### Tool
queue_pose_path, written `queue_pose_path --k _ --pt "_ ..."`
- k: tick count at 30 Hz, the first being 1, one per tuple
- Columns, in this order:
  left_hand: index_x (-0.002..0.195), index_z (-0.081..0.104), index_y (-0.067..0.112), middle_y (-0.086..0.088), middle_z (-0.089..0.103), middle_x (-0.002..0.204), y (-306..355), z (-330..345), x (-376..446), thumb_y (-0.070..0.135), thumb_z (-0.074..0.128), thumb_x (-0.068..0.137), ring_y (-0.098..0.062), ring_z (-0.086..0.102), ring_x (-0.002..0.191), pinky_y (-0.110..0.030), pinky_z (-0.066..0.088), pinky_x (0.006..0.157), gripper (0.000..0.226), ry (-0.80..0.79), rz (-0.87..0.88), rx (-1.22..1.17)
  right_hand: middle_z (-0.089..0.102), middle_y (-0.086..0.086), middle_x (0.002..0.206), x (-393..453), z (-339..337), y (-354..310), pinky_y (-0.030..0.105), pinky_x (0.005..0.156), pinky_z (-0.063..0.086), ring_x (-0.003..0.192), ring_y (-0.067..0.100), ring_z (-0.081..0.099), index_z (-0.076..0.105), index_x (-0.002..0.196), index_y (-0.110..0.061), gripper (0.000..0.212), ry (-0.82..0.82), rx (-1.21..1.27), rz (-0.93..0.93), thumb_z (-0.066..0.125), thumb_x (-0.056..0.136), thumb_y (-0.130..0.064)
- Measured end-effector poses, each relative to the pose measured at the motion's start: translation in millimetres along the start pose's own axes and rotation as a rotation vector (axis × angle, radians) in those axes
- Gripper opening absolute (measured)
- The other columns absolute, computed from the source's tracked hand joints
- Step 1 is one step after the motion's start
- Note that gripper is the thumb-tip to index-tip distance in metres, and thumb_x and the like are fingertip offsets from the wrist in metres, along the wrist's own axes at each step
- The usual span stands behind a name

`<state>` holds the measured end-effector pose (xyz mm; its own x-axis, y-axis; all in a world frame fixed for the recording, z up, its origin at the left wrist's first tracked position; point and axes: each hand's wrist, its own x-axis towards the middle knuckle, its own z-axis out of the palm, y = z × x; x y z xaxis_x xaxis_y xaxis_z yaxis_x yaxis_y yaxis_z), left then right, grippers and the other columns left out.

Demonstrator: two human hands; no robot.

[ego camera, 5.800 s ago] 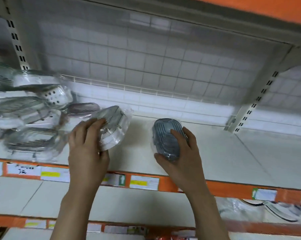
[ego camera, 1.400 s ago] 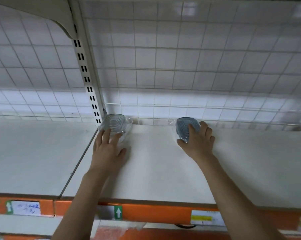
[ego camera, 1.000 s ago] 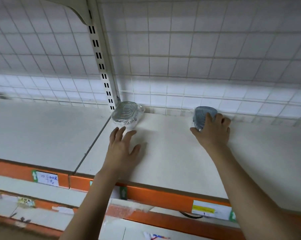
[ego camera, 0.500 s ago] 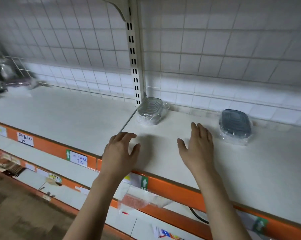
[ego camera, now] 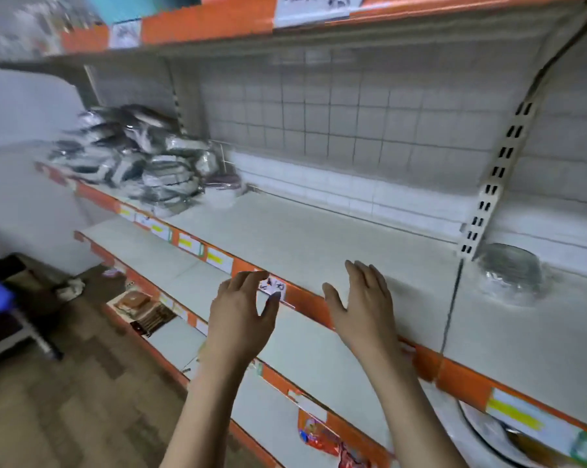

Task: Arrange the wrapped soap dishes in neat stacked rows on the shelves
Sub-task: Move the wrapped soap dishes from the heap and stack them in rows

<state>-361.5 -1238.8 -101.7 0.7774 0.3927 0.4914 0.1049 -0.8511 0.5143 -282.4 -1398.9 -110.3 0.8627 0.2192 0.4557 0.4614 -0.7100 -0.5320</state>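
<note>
Your left hand (ego camera: pixel 241 315) and right hand (ego camera: pixel 363 305) have left the placed clear soap dish (ego camera: pixel 508 265), both empty with fingers loosely spread; the wrapped pile (ego camera: pixel 143 160) sits far left: light, slippery film, so grip each dish's rims

Retail shop aisle, prob. a homeware/discount store. Long white metal gondola shelves (ego camera: pixel 319 238) are running left to right w/ orange front strips (ego camera: pixel 464 383) carrying paper price tags (ego camera: pixel 214 256), some w/ yellow bars. A slotted upright (ego camera: pixel 498 184) and wire-grid back panel (ego camera: pixel 353 126) are holding the shelf boards, std. store fixtures. Far left, a pile of plastic-wrapped goods (ego camera: pixel 143 157) is sitting on the shelf as bulk stock; one wrapped dish (ego camera: pixel 510 265) is sitting at right by the upright. Lower shelves are showing a few packaged items (ego camera: pixel 140 307). Wood-look floor (ego camera: pixel 66 400) is running along the near left.
</note>
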Motion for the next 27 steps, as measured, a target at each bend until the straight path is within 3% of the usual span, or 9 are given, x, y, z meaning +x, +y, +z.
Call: queue_pose_path --k 2,4,9,17,27 --pt "0.116 0.063 0.011 -0.010 0.064 0.114 -44.4 -30.3 8.0 0.041 0.048 0.081 -0.036 0.056 0.105 -0.043 0.047 0.085 0.048 0.028 -0.032 0.047 0.059 0.019 0.124 6.4 32.4 -46.8 0.048 0.102 0.040 0.120 0.040 0.050 0.058 0.122 0.001 0.061 -0.030 0.040 -0.063 0.042 0.087 -0.046" --pt "0.117 0.062 0.011 -0.011 0.064 0.115 -90.1 -60.1 13.2 0.035 0.056 0.085 -0.036 0.057 0.102 -0.042 0.047 0.084 0.040 0.055 -0.080 0.088 0.057 0.016 0.127 11.6 63.2 -91.0 0.043 0.104 0.038 0.123 0.036 0.047 0.055 0.126 -0.001 0.052 -0.063 0.094 -0.108 0.049 0.091 -0.039" --pt "0.117 0.062 0.013 -0.008 0.064 0.109 -184.8 -118.5 17.2 0.023 0.066 0.085 -0.031 0.059 0.099 -0.038 0.048 0.080 0.034 0.142 -0.207 0.118 0.061 0.014 0.115 20.6 132.6 -179.4 0.040 0.095 0.043 0.111 0.033 0.054 0.058 0.119 0.000 0.048 -0.138 0.156 -0.217 0.051 0.084 -0.032" --pt "0.118 0.060 0.018 -0.001 0.062 0.114 -287.5 -147.4 27.4 0.027 0.063 0.087 -0.026 0.056 0.105 -0.035 0.045 0.080 0.032 0.204 -0.401 0.151 0.050 0.005 0.134 56.8 232.2 -263.9 0.026 0.104 0.026 0.128 0.022 0.039 0.051 0.131 -0.008 0.042 -0.277 0.210 -0.337 0.056 0.093 -0.026" --pt "0.116 0.060 0.014 -0.005 0.061 0.112 -403.4 -191.3 153.1 0.021 0.063 0.085 -0.027 0.056 0.101 -0.039 0.048 0.084 0.032 0.156 -0.379 0.284 0.054 0.011 0.128 158.8 367.0 -343.7 0.037 0.101 0.035 0.121 0.029 0.046 0.054 0.126 -0.004 0.041 -0.274 0.358 -0.300 0.060 0.089 -0.020"
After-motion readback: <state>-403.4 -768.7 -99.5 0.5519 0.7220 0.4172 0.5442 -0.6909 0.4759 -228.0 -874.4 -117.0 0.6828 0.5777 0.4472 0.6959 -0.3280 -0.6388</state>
